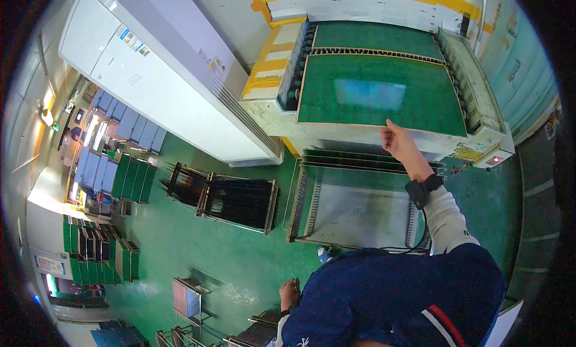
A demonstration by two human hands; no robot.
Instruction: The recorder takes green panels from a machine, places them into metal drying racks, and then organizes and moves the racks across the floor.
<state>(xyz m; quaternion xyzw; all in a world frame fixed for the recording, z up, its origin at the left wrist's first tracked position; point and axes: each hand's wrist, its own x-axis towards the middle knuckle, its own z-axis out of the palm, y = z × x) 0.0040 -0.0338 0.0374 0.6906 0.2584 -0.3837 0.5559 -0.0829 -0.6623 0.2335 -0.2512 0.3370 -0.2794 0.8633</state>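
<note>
A large green board [372,92] lies flat on the roller bed of a pale conveyor machine [270,116] in front of me. My right hand [396,138] reaches up to the board's near edge and grips it, thumb on top. A dark band sits on that wrist. My left hand [288,294] hangs low beside my body, close to a rack, its fingers curled; whether it holds anything is hidden by my blue jacket.
Below the machine stands a metal slotted rack [360,212] with green boards in its upper slots. A dark rack [240,202] stands to its left on the green floor. A tall white cabinet unit [156,77] rises at the left. Further racks of green boards [99,251] line the far left.
</note>
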